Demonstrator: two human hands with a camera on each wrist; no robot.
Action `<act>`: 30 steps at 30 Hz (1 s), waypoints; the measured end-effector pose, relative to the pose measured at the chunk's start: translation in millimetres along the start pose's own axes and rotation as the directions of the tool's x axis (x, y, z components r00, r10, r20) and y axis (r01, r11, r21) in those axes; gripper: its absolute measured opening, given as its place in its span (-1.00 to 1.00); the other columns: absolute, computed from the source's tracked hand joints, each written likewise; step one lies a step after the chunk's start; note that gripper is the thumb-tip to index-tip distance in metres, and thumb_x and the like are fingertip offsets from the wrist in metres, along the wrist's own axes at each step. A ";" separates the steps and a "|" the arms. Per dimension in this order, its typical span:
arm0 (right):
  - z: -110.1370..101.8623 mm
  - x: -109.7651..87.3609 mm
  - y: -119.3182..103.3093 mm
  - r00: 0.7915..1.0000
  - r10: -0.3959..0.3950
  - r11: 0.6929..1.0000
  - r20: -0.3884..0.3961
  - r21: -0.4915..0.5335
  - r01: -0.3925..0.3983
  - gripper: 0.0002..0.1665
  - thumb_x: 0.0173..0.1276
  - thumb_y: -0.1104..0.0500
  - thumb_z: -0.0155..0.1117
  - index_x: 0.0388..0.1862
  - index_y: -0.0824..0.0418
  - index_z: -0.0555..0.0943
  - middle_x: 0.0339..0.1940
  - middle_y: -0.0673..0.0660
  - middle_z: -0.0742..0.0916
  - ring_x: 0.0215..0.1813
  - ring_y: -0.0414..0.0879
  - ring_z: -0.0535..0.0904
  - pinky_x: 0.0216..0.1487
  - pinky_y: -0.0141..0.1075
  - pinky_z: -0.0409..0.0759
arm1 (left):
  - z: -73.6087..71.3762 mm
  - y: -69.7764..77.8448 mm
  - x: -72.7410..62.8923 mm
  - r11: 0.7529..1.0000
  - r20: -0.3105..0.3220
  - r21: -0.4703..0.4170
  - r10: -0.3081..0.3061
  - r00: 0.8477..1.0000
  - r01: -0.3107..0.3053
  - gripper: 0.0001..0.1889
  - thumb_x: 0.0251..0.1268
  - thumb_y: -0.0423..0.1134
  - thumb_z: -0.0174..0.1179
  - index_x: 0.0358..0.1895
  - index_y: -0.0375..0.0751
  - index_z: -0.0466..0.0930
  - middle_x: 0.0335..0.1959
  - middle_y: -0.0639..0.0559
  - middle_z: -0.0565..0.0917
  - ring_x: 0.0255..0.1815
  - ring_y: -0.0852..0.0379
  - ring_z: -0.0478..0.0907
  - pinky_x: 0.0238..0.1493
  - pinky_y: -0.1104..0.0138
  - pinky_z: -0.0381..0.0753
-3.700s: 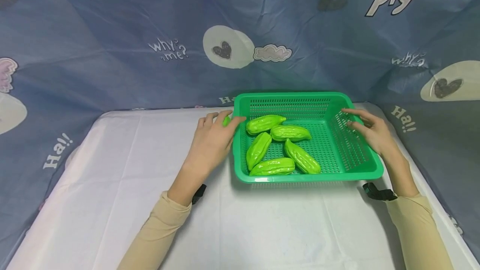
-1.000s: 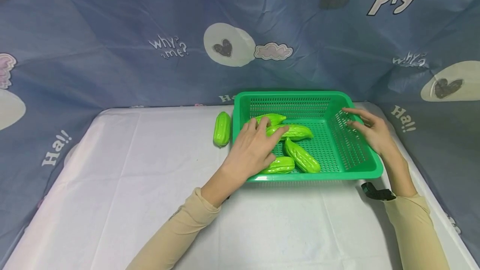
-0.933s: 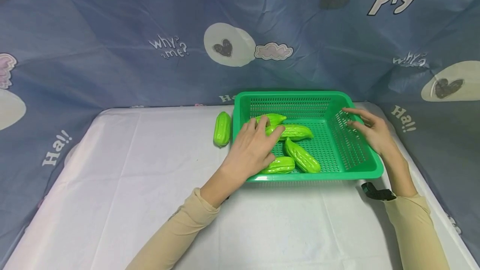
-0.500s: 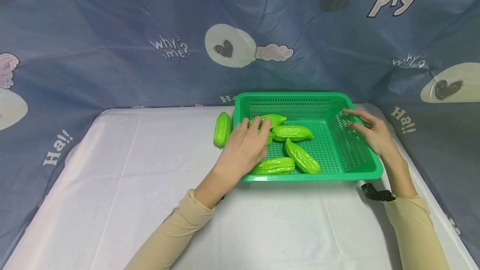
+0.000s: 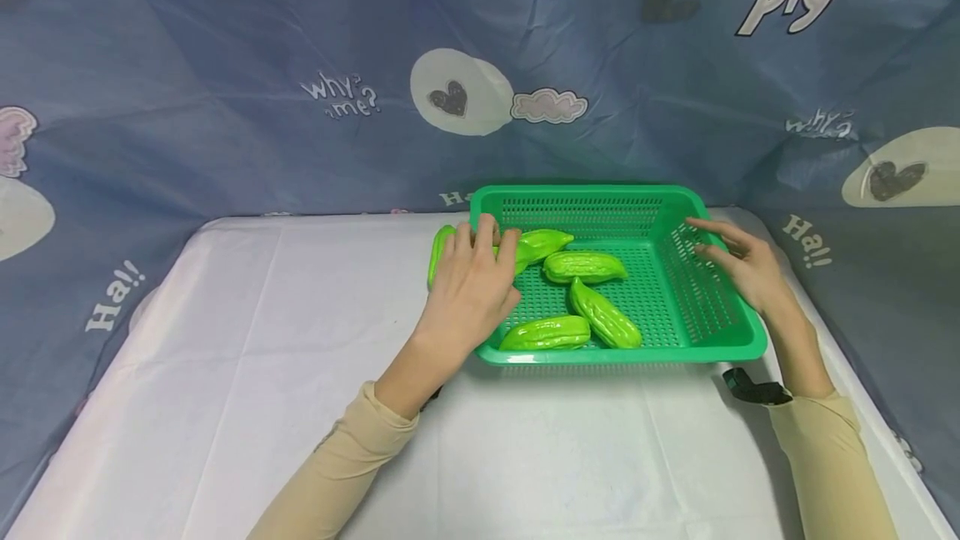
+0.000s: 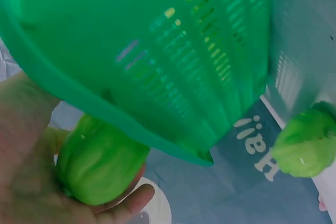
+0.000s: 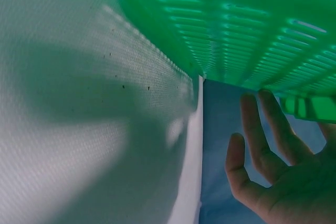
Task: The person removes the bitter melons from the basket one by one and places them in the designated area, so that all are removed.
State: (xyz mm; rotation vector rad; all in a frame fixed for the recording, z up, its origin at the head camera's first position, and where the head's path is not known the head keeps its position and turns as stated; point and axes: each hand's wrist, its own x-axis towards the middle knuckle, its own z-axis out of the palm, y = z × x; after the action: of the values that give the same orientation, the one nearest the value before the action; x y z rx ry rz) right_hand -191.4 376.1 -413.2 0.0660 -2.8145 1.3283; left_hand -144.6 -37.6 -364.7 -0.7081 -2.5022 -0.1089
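My left hand [image 5: 472,282] grips a bitter melon [image 6: 102,163] at the left rim of a green plastic basket [image 5: 622,354]; in the head view the fingers mostly hide it. Inside the basket lie several other bright green bitter melons, among them one in the middle [image 5: 585,267], a slanting one [image 5: 606,315] and one at the front [image 5: 546,333]. Another bitter melon [image 5: 438,255] is on the table outside, left of the basket. Thumb and forefinger of my right hand [image 5: 746,265] lie over the right rim, while its other fingers spread loosely by the outer wall in the right wrist view.
White cloth covers the table [image 5: 262,340], and a blue printed curtain [image 5: 300,48] hangs directly behind its back edge. The basket stands close to that edge, at the right half of the table.
A bitter melon was set down left of the basket. The left hand then reached into the basket, took another from its left side, and moved with it left to the rim. The right hand stayed put.
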 end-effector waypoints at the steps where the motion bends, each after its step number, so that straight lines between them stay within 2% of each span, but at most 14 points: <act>1: 0.1 -0.3 -0.1 1.000 -0.002 1.000 -0.002 0.000 0.002 -0.42 0.69 -0.05 0.20 0.61 -0.01 0.51 0.68 0.15 0.48 0.73 0.44 0.19 0.73 0.42 0.04 | -0.2 -1.5 -1.1 1.000 0.002 0.005 -0.007 1.000 0.007 -0.54 0.11 -0.35 0.40 0.14 -0.26 0.63 -0.01 -0.18 0.55 -0.31 -0.05 0.38 -0.22 0.21 0.43; 6: 0.4 -1.3 -0.5 1.000 -0.021 1.000 -0.013 0.005 0.022 -0.44 0.69 -0.04 0.20 0.59 -0.04 0.53 0.49 -0.14 0.62 0.71 0.43 0.23 0.74 0.39 0.05 | -1.8 -7.8 -6.5 0.999 -0.013 0.021 -0.029 0.999 0.030 -0.59 0.12 -0.30 0.38 0.09 -0.20 0.63 0.13 -0.23 0.62 -0.32 -0.09 0.44 -0.16 0.15 0.53; 9: 0.8 -1.6 -0.5 0.999 -0.028 1.000 -0.016 0.010 0.028 -0.45 0.69 -0.03 0.21 0.59 -0.05 0.53 0.48 -0.17 0.62 0.71 0.44 0.23 0.74 0.39 0.04 | -3.9 -10.2 -8.0 0.999 -0.016 0.027 -0.042 0.999 0.043 -0.56 0.11 -0.26 0.39 0.11 -0.20 0.60 0.12 -0.20 0.69 -0.33 -0.12 0.51 -0.17 0.11 0.56; 11: 1.2 -1.6 -0.3 1.000 -0.027 1.000 -0.015 0.012 0.027 -0.44 0.69 -0.03 0.21 0.59 -0.03 0.53 0.52 -0.12 0.61 0.71 0.44 0.22 0.74 0.40 0.04 | -5.5 -11.4 -8.4 0.998 -0.013 0.031 -0.050 0.999 0.051 -0.53 0.10 -0.25 0.39 0.14 -0.21 0.60 0.09 -0.17 0.73 -0.30 -0.15 0.55 -0.17 0.09 0.56; 19: 1.6 -1.8 1.7 1.000 0.003 1.000 0.009 0.010 -0.003 -0.40 0.70 -0.04 0.19 0.63 0.03 0.48 0.73 0.31 0.39 0.74 0.47 0.14 0.73 0.43 0.02 | -10.7 -19.3 -13.2 0.995 0.025 0.044 -0.085 0.996 0.084 -0.42 0.13 -0.24 0.42 0.27 -0.25 0.54 0.08 -0.20 0.73 -0.17 -0.22 0.61 -0.15 0.08 0.57; 21: 1.3 -2.1 2.3 1.000 0.015 1.000 0.016 0.020 -0.015 -0.39 0.70 -0.04 0.19 0.64 0.01 0.46 0.71 0.36 0.39 0.76 0.50 0.09 0.71 0.48 0.00 | -11.2 -22.9 -14.9 0.994 0.049 0.045 -0.100 0.994 0.097 -0.33 0.16 -0.21 0.44 0.39 -0.17 0.51 0.10 -0.20 0.70 -0.20 -0.20 0.57 -0.16 0.09 0.55; 25: 0.6 -2.0 2.2 1.000 0.019 0.999 0.012 0.033 -0.019 -0.39 0.70 -0.05 0.18 0.64 -0.03 0.46 0.62 0.43 0.45 0.76 0.55 0.03 0.67 0.54 -0.02 | -11.1 -32.3 -17.3 0.990 0.103 0.038 -0.136 0.985 0.133 -0.23 0.21 -0.19 0.43 0.55 0.10 0.45 0.13 -0.21 0.60 -0.28 -0.13 0.44 -0.21 0.15 0.45; 27: 0.6 -1.5 1.8 1.000 0.011 0.999 0.007 0.032 -0.011 -0.40 0.70 -0.04 0.18 0.64 -0.04 0.47 0.57 0.45 0.49 0.76 0.55 0.05 0.67 0.53 -0.01 | -10.7 -37.8 -18.8 0.987 0.115 0.035 -0.158 0.981 0.155 -0.27 0.23 -0.20 0.43 0.52 0.11 0.49 0.14 -0.23 0.56 -0.30 -0.12 0.40 -0.23 0.15 0.42; 30: 0.5 -0.9 1.8 1.000 0.014 1.000 0.000 0.028 -0.014 -0.41 0.69 -0.05 0.19 0.62 -0.05 0.49 0.55 0.42 0.50 0.76 0.54 0.07 0.68 0.51 0.01 | -8.1 -46.4 -21.5 0.982 0.108 0.037 -0.189 0.976 0.186 -0.41 0.24 -0.20 0.42 0.38 -0.02 0.57 0.19 -0.26 0.55 -0.31 -0.15 0.42 -0.26 0.13 0.44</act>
State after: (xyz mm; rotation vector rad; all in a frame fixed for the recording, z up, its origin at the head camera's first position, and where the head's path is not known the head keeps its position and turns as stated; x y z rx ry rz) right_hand -190.5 376.8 -415.0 0.0475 -2.8014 1.3709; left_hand -148.9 -89.2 -365.9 -0.4772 -2.6686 -0.1056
